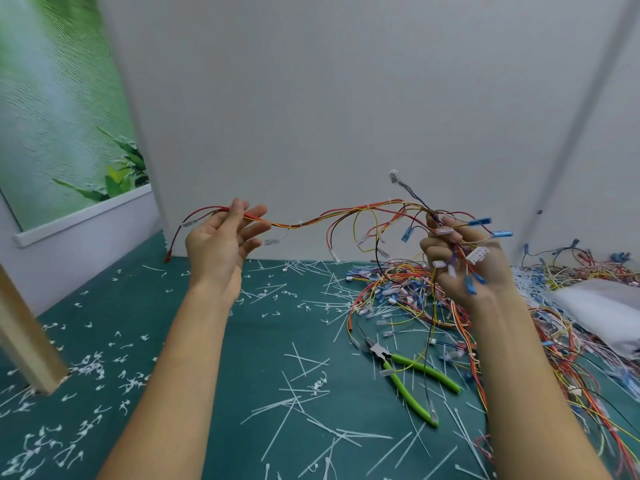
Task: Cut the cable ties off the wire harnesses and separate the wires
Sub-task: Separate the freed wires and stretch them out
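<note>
A wire harness (346, 216) of red, yellow and black wires stretches in the air between both hands. My left hand (221, 247) pinches its red end between thumb and forefinger, the other fingers spread. My right hand (464, 265) grips the other end, a bunch of wires with blue and white connectors. Small white cable ties (300, 223) still bind the harness along its length. Green-handled cutters (412, 379) lie on the green mat below my right forearm, held by neither hand.
A heap of loose coloured wires (398, 292) covers the mat at the right. Cut white tie scraps (311, 386) litter the green mat (214, 403). A white bag (599, 313) lies at the far right. A wooden post (24, 334) stands at the left; a white wall is behind.
</note>
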{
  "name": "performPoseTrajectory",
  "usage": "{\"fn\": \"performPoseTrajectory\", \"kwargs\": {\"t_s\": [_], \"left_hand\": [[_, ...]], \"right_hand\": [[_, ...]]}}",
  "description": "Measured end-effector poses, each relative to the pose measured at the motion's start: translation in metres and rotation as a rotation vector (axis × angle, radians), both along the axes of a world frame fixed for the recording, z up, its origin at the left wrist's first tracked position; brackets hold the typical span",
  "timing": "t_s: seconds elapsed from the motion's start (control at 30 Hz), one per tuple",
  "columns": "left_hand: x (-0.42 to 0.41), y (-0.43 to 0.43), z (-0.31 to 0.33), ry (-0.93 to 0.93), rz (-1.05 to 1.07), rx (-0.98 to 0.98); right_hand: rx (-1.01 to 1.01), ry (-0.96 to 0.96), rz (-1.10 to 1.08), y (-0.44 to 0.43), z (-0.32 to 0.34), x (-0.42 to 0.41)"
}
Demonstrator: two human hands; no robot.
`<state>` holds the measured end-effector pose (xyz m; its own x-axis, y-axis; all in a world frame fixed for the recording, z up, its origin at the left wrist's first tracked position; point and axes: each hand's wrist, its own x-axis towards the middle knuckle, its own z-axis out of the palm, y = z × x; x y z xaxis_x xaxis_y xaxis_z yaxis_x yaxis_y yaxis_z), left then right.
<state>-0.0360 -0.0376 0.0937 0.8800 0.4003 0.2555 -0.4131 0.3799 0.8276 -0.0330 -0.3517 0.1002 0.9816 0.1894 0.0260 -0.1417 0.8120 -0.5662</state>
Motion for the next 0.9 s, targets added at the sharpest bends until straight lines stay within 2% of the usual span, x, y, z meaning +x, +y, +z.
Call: {"fn": "performPoseTrajectory", "kwargs": {"t_s": [0.1, 0.33, 0.53, 0.8, 0.9], "left_hand": [[0.0, -0.001, 0.001, -0.034, 0.014, 0.001], [-0.002, -0.014, 0.005, -0.179, 0.054, 0.072], [-0.004, -0.022, 0.006, -0.307, 0.03, 0.109], [-0.004, -0.018, 0.003, -0.411, -0.063, 0.066], [-0.003, -0.016, 0.001, -0.442, -0.07, 0.039]], "right_hand": [[-0.09, -0.109, -0.02, 0.001, 0.002, -0.004], [-0.505, -0.359, -0.419, 0.009, 0.007, -0.012], [-0.758, -0.674, -0.514, 0.013, 0.009, -0.021], [-1.394, -1.081, -0.793, 0.017, -0.004, -0.013], [-1.519, -1.146, -0.839, 0.017, -0.008, -0.008]]}}
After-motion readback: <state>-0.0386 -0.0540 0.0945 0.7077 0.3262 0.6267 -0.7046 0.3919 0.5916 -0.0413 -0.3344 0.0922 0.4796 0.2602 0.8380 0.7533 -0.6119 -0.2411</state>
